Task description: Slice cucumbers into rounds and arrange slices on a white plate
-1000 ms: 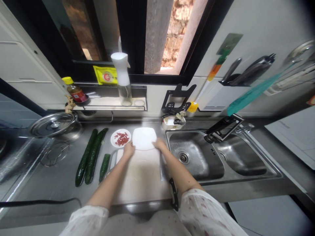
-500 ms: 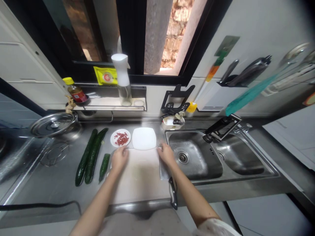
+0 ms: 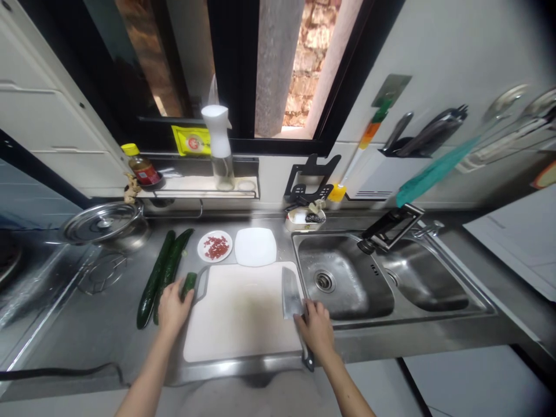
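My left hand (image 3: 172,310) is closed around the lower part of a short cut piece of cucumber (image 3: 190,282), just left of the cutting board. Two long whole cucumbers (image 3: 153,284) lie side by side to the left of it, one partly behind my fingers. My right hand (image 3: 318,330) grips the black handle of a kitchen knife (image 3: 292,292), whose broad blade lies flat on the right edge of the white cutting board (image 3: 234,336). Beyond the board are a small plate with chopped red bits (image 3: 216,247) and a white square plate (image 3: 255,247).
A double sink (image 3: 347,284) is on the right, with a black faucet (image 3: 382,229). At the back left stand a lidded pot (image 3: 104,226) and a wire rack (image 3: 104,273). A shelf holds a spray bottle (image 3: 222,156) and a sauce bottle (image 3: 143,169). A black cord (image 3: 61,373) crosses the front left.
Both hands have left the far edge of the cutting board. My left hand has moved left and nearer, onto the cucumber piece; my right hand has come down to the knife handle.
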`<state>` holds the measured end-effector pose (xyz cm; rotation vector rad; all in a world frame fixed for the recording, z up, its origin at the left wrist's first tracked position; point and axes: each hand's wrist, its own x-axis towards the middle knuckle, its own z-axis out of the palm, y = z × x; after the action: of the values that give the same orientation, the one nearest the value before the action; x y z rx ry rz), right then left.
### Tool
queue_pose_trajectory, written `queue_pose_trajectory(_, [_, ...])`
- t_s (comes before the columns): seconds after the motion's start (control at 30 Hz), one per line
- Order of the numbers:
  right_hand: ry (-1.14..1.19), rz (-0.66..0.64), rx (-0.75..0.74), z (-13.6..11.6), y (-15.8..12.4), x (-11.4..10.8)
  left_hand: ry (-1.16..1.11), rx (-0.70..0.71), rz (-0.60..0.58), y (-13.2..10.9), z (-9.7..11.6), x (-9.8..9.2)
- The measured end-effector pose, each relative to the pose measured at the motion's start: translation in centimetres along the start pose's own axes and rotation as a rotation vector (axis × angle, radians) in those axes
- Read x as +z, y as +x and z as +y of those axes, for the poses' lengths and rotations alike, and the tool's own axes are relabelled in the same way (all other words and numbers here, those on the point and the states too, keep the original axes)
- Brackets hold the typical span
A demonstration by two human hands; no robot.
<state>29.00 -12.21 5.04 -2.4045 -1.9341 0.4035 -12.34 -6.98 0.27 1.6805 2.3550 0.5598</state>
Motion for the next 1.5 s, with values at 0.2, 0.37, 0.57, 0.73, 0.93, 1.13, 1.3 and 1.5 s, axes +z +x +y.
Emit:
queue_pose_trajectory(0.2, [-0.051, -0.104, 0.040, -0.9, -0.3, 0.1, -0.007, -0.046, -0.075, -0.2, 0.2, 0.6])
queue_pose_trajectory(0.37, [-0.053, -0.137, 0.055, -1.0, -0.3, 0.5, -0.052, -0.069, -0.082, 0.0, 0.0, 0.8])
queue_pose_trajectory(0.57, [-0.060, -0.148, 0.063, -1.0, -0.3, 0.6, -0.103, -0.081, -0.064, -0.2, 0.3, -0.2])
queue_pose_trajectory(0.73, [-0.050, -0.158, 0.062, -1.2, -0.3, 0.4, -0.230, -0.012, -0.062, -1.6, 1.3, -0.6])
queue_pose_trajectory(0.93, [-0.045, -0.139, 0.061, -1.3, -0.5, 0.5, -0.414, 0.123, -0.154, -4.5, 3.6, 1.4])
queue_pose_trajectory(1.13, [-0.037, -0.141, 0.061, -1.3, -0.5, 0.5, -0.405, 0.279, -0.263, -6.9, 7.0, 2.3])
queue_pose_trajectory(1.3, [-0.040, -0.143, 0.074, -1.3, -0.5, 0.6, -0.366, 0.336, -0.307, -7.7, 8.9, 2.6])
queue_pose_trajectory(1.5, [-0.042, -0.134, 0.058, -1.1, -0.5, 0.8, -0.312, 0.360, -0.318, -7.6, 9.1, 2.3])
